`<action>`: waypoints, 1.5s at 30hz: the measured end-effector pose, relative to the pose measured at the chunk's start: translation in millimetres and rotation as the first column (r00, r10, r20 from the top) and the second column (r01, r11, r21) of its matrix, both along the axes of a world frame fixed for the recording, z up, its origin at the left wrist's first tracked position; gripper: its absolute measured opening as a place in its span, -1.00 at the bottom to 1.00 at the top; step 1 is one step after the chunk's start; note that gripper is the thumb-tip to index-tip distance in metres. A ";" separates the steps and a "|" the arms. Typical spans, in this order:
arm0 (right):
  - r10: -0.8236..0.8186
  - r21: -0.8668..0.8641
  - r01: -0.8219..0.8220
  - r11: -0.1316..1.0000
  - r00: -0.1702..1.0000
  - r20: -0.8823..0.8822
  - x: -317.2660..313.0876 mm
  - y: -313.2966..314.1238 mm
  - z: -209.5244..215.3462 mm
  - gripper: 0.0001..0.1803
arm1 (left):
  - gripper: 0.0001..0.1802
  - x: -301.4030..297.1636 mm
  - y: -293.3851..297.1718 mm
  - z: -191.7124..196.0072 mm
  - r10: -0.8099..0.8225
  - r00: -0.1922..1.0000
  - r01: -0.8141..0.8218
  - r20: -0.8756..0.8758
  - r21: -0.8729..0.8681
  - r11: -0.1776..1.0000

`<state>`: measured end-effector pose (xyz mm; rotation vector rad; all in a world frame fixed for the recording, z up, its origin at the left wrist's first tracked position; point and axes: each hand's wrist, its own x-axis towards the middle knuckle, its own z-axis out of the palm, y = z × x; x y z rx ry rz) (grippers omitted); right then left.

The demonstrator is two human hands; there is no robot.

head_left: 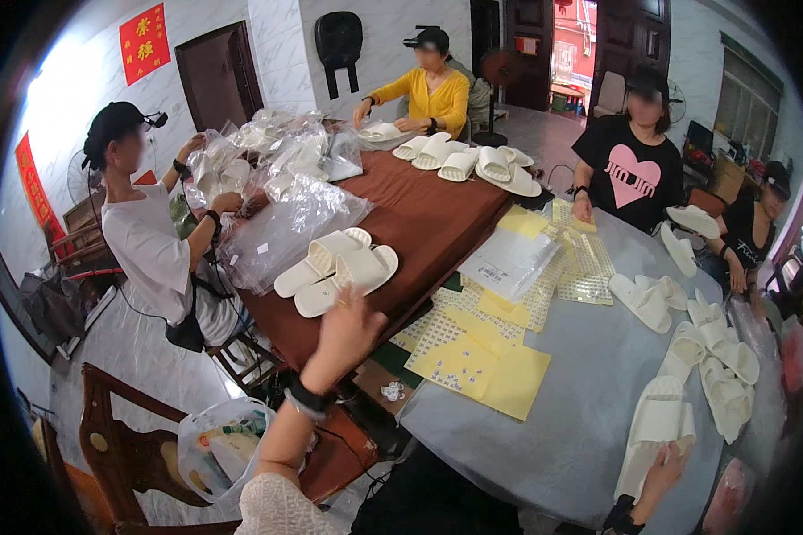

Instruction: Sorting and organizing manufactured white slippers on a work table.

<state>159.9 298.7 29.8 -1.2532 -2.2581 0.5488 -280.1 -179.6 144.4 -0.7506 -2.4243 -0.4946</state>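
Observation:
My left hand (348,328) stretches out over the brown table (437,223), fingers apart, at the near edge of a pair of white slippers (337,267) and holding nothing. A dark band sits on that wrist. At the lower right, my right hand (665,465) grips the near end of a white slipper (656,423) that lies on the grey table (580,392). More white slippers (718,357) lie in a loose row just beyond it.
Yellow sticker sheets (491,357) and a clear bag (509,263) cover the middle. Clear plastic bags (285,214) are piled at the left. Three people sit around the tables, and a fourth at the far right. A wooden chair (120,446) with a plastic bag (219,450) stands at my left.

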 end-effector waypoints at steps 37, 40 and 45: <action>0.059 -0.433 -0.569 0.699 0.650 -0.758 -66.2 -213.9 27.1 -0.35 | -0.81 236.7 193.7 -66.3 -0.731 0.489 0.111 0.477 0.797 0.594; 0.092 -0.434 -0.364 0.824 0.842 -0.531 -62.9 -163.8 14.8 -0.45 | -0.67 233.5 204.5 -95.3 -0.730 0.365 0.294 0.577 0.673 0.679; 0.129 -0.060 -0.141 0.988 0.976 -0.174 -36.2 -145.7 0.7 -0.59 | -0.56 239.7 192.7 -96.4 -0.743 0.303 0.517 0.597 0.552 0.654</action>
